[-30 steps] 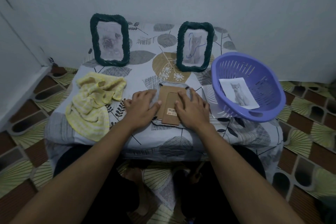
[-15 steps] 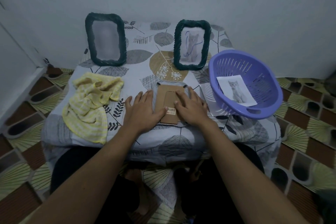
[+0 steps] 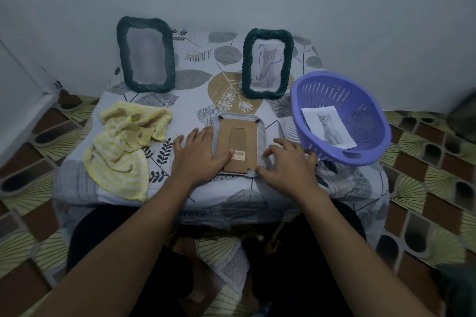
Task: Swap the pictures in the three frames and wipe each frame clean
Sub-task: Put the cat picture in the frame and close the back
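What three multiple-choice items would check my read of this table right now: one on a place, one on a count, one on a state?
1. Where is the loose cat picture?
A. in the basket
B. on the cloth
C. in a hand

2. How many frames stand upright?
A. one
B. two
C. three

3. How does the front frame lie?
A. upright
B. face up
C. face down

Answers:
1 A: the cat picture lies inside the purple basket.
2 B: only the left frame and the right frame stand, both at the back.
3 C: the front frame shows its cardboard back and folded stand.
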